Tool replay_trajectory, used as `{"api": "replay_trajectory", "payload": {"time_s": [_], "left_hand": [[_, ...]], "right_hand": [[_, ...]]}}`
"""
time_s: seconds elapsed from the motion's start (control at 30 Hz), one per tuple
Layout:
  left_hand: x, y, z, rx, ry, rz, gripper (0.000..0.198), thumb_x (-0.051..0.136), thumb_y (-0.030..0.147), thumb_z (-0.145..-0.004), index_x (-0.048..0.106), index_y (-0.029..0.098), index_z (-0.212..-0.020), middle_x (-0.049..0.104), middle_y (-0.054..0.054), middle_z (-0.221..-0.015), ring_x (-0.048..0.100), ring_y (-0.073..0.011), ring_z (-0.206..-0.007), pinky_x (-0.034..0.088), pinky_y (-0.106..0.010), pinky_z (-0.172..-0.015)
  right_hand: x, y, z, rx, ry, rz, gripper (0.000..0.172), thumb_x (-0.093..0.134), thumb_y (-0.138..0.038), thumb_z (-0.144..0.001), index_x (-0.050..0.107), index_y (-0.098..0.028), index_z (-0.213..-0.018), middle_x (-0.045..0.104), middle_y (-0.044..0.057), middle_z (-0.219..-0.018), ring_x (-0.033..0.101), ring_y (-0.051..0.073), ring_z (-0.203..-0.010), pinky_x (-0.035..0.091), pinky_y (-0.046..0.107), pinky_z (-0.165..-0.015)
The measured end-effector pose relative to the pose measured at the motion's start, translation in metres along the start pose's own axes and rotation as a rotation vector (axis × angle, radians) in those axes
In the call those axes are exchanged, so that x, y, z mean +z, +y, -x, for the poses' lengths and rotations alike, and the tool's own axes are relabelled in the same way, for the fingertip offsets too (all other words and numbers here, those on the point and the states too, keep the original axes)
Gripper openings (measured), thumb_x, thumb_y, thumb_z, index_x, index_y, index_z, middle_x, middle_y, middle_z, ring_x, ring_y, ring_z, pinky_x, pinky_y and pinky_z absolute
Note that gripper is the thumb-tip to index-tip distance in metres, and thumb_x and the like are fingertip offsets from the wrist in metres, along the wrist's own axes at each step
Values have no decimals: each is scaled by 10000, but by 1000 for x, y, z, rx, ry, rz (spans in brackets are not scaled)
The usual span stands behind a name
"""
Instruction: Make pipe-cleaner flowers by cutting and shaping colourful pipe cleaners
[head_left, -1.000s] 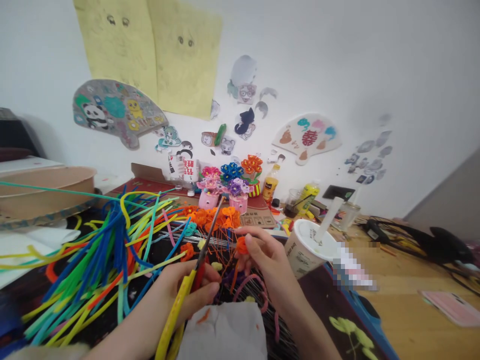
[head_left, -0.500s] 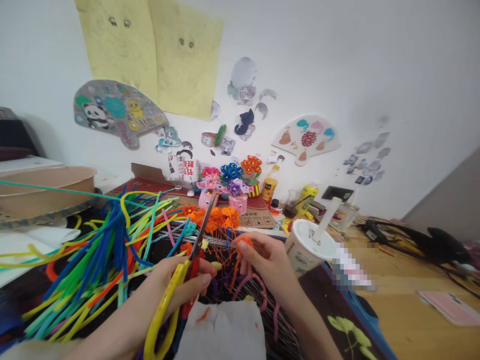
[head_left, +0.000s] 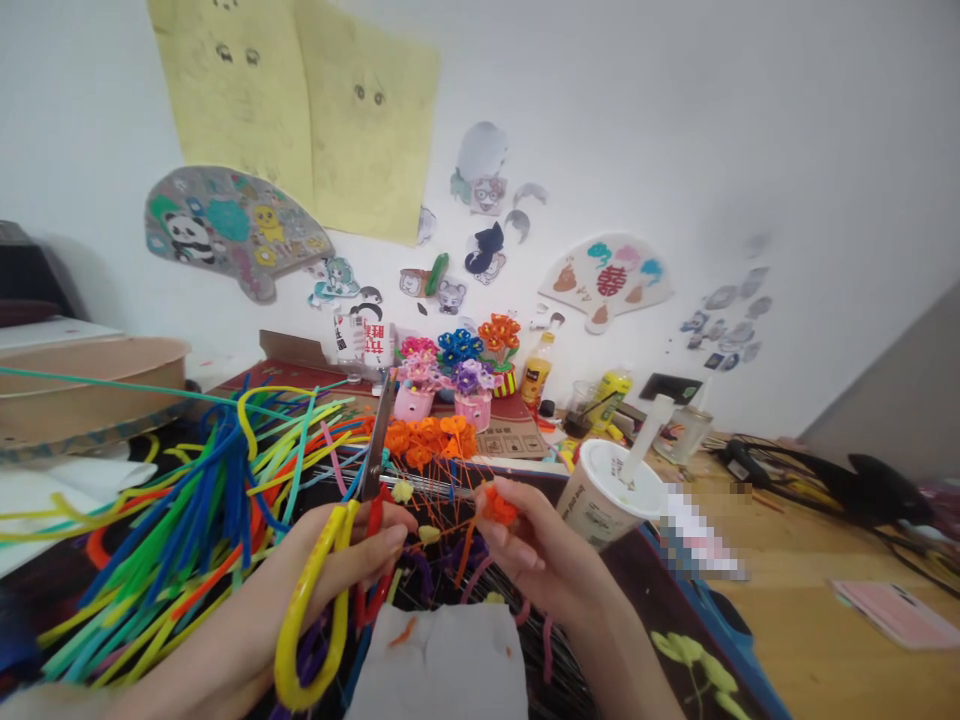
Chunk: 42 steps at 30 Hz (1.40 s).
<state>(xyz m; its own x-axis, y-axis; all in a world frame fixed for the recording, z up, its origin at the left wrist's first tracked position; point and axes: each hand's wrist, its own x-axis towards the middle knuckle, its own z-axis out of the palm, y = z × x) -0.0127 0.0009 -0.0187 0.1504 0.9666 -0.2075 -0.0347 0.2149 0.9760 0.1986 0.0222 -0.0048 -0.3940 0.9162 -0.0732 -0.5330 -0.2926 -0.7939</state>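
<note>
Gripping left hand (head_left: 367, 555): fingers curled round metal scissors with yellow and red handles (head_left: 341, 520), seven o'clock in my head view.
Right hand (head_left: 555, 560): pinching a fuzzy orange flower (head_left: 499, 503), six o'clock.
Ten o'clock from that flower: thin-stemmed orange flowers (head_left: 427, 440).
Four o'clock: I log a white lidded cup (head_left: 611, 500).

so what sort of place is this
Probably a home craft corner, judging by the heap of pipe cleaners, the potted craft flowers and the scissors in the left hand.
</note>
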Motion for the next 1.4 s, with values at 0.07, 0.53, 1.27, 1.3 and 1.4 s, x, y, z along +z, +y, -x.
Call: {"api": "replay_trajectory", "payload": {"time_s": [0.07, 0.53, 1.27, 1.3, 1.4], "left_hand": [[4, 1, 0, -12, 53, 33, 448, 833, 557, -612, 712, 200, -854, 510, 61, -583, 411, -95, -539, 282, -194, -458], [1, 0, -6, 108, 41, 177, 379, 814, 496, -682, 587, 195, -640, 483, 73, -559, 407, -81, -523, 358, -177, -491], [-19, -1, -20, 302, 313, -292, 458, 609, 683, -752, 656, 243, -870, 671, -8, -680, 634, -223, -658, 483, -303, -586], [-20, 0, -20, 350, 324, -372, 436, 624, 657, -746, 644, 255, -916, 709, -27, -800, 665, -258, -793, 503, -326, -677], [-19, 5, -17, 397, 353, -694, 344, 618, 579, -744, 589, 272, -897, 711, -30, -824, 667, -302, -842, 468, -354, -715]], "right_hand": [[3, 0, 0, 26, -22, -85, 293, 819, -366, -704, 702, -98, -696, 535, -47, -468, 213, -23, -332, 201, 108, -333], [13, 5, 6, -150, -31, -45, 271, 803, -386, -755, 737, -162, -893, 643, -8, -608, 423, 12, -398, 314, 121, -421], [0, -8, 0, -382, 250, 482, 322, 812, -438, -701, 765, -149, -836, 618, 4, -626, 491, 89, -507, 345, 197, -448], [1, -9, 0, -393, 269, 485, 335, 814, -447, -692, 760, -144, -826, 607, 0, -609, 482, 89, -504, 339, 198, -446], [2, -12, 0, -391, 310, 472, 380, 825, -473, -657, 747, -136, -816, 582, -12, -578, 447, 82, -484, 309, 200, -435]]}}
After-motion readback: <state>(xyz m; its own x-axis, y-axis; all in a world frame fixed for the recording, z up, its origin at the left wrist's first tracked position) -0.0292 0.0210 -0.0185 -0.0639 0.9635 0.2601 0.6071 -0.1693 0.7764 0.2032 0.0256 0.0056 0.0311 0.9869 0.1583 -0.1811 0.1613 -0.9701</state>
